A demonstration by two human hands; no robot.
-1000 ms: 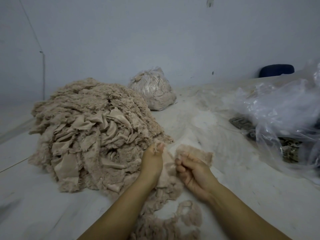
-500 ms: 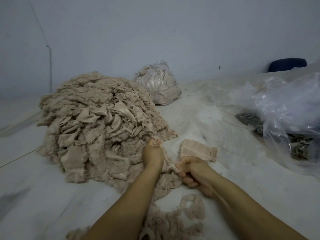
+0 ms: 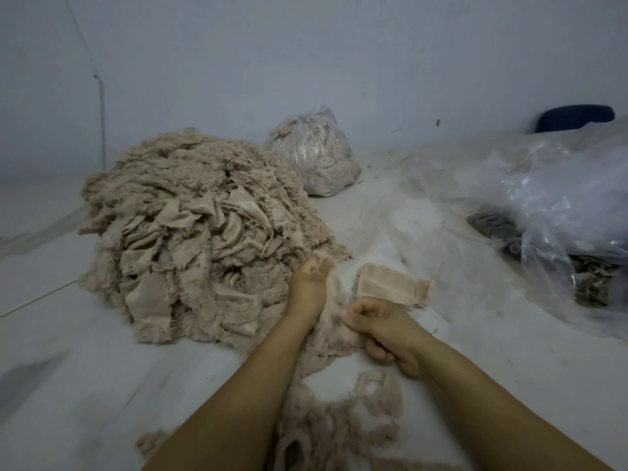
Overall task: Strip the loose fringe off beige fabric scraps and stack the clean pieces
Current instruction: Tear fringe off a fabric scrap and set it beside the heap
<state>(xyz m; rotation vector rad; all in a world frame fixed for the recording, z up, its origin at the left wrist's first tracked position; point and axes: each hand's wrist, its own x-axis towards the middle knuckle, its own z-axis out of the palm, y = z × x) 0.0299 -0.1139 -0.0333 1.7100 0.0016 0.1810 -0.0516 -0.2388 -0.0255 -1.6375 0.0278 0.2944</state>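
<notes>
L hand (image 3: pixel 307 288) is pinching threads at the near-right edge of the scrap pile (image 3: pixel 190 232), thumb & finger tips pressed together. R hand (image 3: pixel 380 329) is curling around a fuzzy scrap (image 3: pixel 334 322) just beside it; the cloth is stretching between both hands & is blurred, so can't tell where the fringe ends. A clean piece (image 3: pixel 390 285) is lying flat just beyond the R hand, touching nothing else that I can make out. Stripped fringe (image 3: pixel 339 419) is trailing along the near edge of the floor (image 3: pixel 85 385), between the forearms. The pile is filling the left-centre; bare floor is running along its left & near sides. A tied bag (image 3: pixel 314 154) of scraps is sitting at the far edge by the wall. Clear plastic (image 3: pixel 560 205) is bunching along the right edge over dark stuff, w/ an open strip of floor between it & the clean piece. No readable writing anywhere.
</notes>
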